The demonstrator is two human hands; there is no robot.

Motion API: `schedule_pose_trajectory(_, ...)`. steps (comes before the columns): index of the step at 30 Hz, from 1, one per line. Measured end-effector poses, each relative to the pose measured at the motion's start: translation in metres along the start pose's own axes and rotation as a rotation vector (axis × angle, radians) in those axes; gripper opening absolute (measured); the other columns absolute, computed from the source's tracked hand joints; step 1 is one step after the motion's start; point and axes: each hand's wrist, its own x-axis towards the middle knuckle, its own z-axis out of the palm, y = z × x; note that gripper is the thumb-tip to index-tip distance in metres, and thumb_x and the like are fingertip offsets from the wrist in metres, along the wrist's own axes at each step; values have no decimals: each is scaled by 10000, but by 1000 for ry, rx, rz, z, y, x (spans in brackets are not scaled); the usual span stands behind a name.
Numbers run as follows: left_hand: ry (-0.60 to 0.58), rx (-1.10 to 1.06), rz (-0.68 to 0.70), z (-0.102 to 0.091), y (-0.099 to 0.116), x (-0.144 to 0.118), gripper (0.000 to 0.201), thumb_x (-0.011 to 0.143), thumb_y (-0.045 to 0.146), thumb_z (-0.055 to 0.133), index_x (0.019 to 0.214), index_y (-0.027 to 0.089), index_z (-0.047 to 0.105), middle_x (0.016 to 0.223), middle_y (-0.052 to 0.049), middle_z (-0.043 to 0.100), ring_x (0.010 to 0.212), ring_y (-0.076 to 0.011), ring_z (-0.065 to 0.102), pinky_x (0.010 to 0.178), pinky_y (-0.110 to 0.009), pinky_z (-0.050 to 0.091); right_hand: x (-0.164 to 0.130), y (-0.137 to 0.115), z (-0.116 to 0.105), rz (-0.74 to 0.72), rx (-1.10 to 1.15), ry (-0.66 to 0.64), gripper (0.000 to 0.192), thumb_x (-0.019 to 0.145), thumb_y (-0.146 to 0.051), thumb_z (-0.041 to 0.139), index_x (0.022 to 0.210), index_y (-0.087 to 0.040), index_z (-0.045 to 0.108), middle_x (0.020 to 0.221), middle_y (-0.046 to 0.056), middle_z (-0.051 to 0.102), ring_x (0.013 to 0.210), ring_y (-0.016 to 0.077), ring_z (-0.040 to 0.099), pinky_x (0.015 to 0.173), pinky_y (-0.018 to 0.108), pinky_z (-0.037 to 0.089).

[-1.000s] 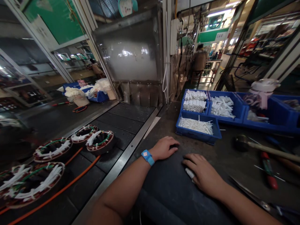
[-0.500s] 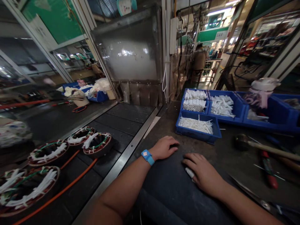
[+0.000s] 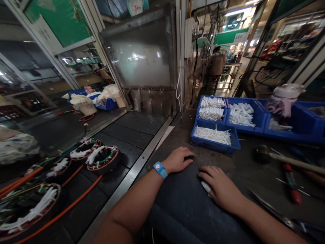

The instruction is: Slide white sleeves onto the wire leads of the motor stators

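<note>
Resting both hands on the bench, we wait: left hand (image 3: 179, 158) flat and empty, right hand (image 3: 221, 188) cupped over a white roll (image 3: 205, 187) (unmoved), while wound coils (image 3: 103, 158) slide nearer.

wound stator coils (image 3: 103, 158) are lying on the dark conveyor belt (image 3: 137, 130) at left, orange cables (image 3: 63, 210) trailing beside them. blue bins (image 3: 215, 137) of white sleeves are sitting on the worktop (image 3: 248, 167), a hammer (image 3: 264, 154) and red-handled screwdriver (image 3: 291, 183) lying nearby.
</note>
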Motion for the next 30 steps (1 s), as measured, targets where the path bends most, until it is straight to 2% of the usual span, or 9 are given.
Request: schedule_pose_trajectory(30,1,-3,6,-1,-1,0,263,863,273,530,1106,195,595,1068,-59,614,1012,-187,534,924,-322,407,1,0,1,-1,1,11,584,600,-6,428,1131,-208,561,1212,68,507,1093,246,419,950,419,330)
